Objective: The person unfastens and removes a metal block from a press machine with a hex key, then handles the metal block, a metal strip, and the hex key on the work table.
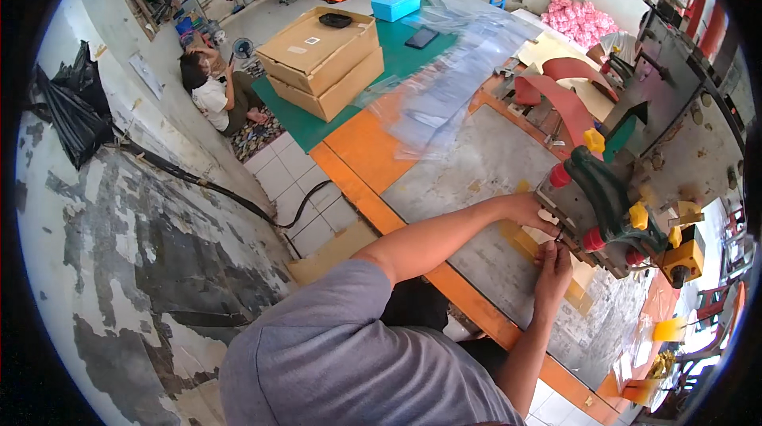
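Note:
My left hand (530,210) rests on a grey metal worktop (476,164), fingers pressed against the base of a grey machine (627,212) with green arms and red and yellow knobs. My right hand (553,266) is just below it, fingertips pinched on a small dark piece (559,236) at the machine's edge. Yellow tape strips (520,239) lie on the worktop under both hands. What the left hand holds, if anything, is hidden.
Clear plastic sheeting (452,85) and red leather-like pieces (563,101) lie farther along the orange-edged bench (357,156). Cardboard boxes (321,57) and a blue box (395,4) sit on a green mat. Another person (210,93) sits on the floor by the wall.

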`<state>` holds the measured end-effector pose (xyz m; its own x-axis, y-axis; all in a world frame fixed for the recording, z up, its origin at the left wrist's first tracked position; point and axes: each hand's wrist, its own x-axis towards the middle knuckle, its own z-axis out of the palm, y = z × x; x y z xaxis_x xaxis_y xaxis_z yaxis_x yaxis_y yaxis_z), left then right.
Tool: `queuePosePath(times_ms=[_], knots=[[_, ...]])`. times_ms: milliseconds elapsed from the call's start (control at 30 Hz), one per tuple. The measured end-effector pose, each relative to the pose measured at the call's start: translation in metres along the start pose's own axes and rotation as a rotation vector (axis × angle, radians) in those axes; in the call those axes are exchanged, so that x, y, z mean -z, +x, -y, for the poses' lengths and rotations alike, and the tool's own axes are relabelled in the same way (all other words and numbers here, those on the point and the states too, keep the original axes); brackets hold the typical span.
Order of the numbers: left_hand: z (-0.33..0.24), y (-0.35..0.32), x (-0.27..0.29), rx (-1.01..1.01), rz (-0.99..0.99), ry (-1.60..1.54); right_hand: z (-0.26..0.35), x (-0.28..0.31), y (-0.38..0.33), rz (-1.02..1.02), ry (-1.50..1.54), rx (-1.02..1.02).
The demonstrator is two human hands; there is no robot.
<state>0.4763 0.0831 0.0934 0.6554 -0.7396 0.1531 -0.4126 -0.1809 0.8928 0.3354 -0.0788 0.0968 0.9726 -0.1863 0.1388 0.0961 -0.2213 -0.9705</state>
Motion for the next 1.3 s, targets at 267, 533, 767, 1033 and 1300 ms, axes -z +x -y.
queuePosePath(times_ms=[267, 533, 767, 1033, 1300], knots=[[0.0, 0.005, -0.013, -0.135, -0.121, -0.05, 0.012, 0.008, -0.002, 0.076, -0.028, -0.032], [0.01, 0.011, -0.018, -0.112, -0.102, -0.078, 0.016, 0.023, -0.003, 0.06, -0.004, -0.124], [0.008, 0.007, -0.018, -0.113, -0.14, -0.104, 0.006, 0.025, 0.002, -0.001, 0.474, -0.294], [-0.013, 0.0, -0.014, -0.168, -0.146, -0.123, -0.005, 0.041, 0.006, 0.027, 1.07, -0.365], [-0.008, 0.003, -0.015, -0.101, -0.139, -0.125, 0.021, -0.004, 0.0, -0.296, 0.811, -0.173]])
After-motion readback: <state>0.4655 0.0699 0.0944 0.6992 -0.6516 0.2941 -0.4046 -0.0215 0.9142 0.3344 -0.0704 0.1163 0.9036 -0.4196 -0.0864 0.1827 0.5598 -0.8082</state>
